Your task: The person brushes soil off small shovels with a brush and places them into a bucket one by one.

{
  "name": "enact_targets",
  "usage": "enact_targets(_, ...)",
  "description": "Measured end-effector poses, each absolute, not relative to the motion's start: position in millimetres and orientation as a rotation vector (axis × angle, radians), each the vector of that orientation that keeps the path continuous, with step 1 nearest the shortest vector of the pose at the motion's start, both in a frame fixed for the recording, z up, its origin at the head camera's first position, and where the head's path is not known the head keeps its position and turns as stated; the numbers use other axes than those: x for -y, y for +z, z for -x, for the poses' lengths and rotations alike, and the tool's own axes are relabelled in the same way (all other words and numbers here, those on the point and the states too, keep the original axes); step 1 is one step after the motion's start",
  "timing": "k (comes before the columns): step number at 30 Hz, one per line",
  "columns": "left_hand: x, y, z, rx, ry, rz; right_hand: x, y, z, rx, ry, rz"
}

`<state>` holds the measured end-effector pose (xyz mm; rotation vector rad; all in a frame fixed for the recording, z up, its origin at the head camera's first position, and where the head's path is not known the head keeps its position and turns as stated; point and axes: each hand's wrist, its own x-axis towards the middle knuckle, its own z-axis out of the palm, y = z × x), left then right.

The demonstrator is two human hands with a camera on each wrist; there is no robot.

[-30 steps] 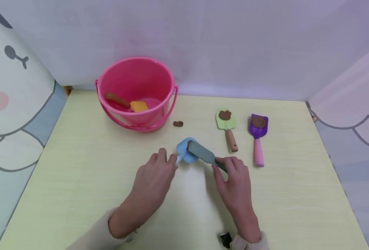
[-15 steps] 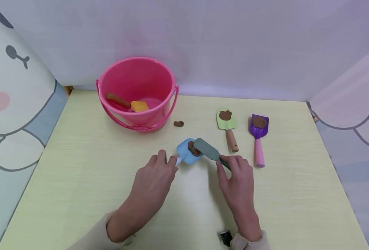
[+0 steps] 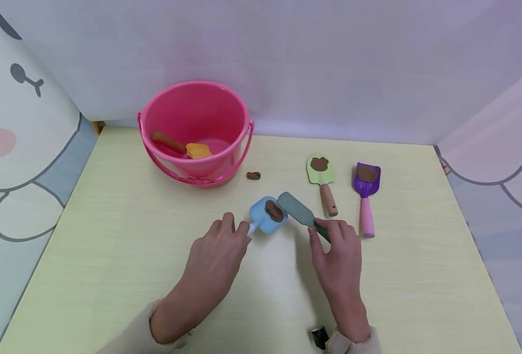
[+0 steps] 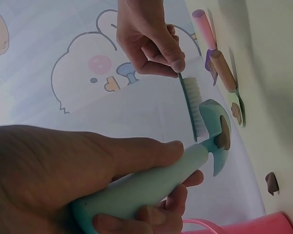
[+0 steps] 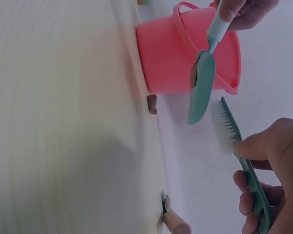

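My left hand [image 3: 217, 255] grips the pale handle [image 4: 141, 187] of a small blue toy shovel [image 3: 261, 211], held up off the table. A brown patch [image 3: 274, 210] sits on the shovel's blade. In my right hand [image 3: 338, 255] is a dark green brush [image 3: 297, 209], pinched by its handle between thumb and fingers. Its white bristles [image 4: 194, 100] face the shovel in the left wrist view. From the head view, the brush head lies right at the blade's right edge.
A pink bucket [image 3: 239, 162] at the back left holds a brown stick-like piece [image 3: 168, 141] and a yellow piece [image 3: 198, 150]. Near it lies a small brown lump [image 3: 253, 175]. Light green [image 3: 312, 175] and purple [image 3: 367, 188] shovels, both brown-patched, lie right. A black object [image 3: 319, 338] is near the front.
The brush has moved up and right off the shovel blade, uncovering the brown patch. My left hand stays nearly still with the shovel.
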<state>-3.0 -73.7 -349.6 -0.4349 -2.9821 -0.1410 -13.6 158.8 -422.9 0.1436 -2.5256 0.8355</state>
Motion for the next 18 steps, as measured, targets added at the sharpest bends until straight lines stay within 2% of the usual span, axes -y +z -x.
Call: enact_targets(18,74.0,-351.0,5.4,2.988,-0.146,0.433,-151.0,-421.1,12.0,2.531,0.814,-0.209)
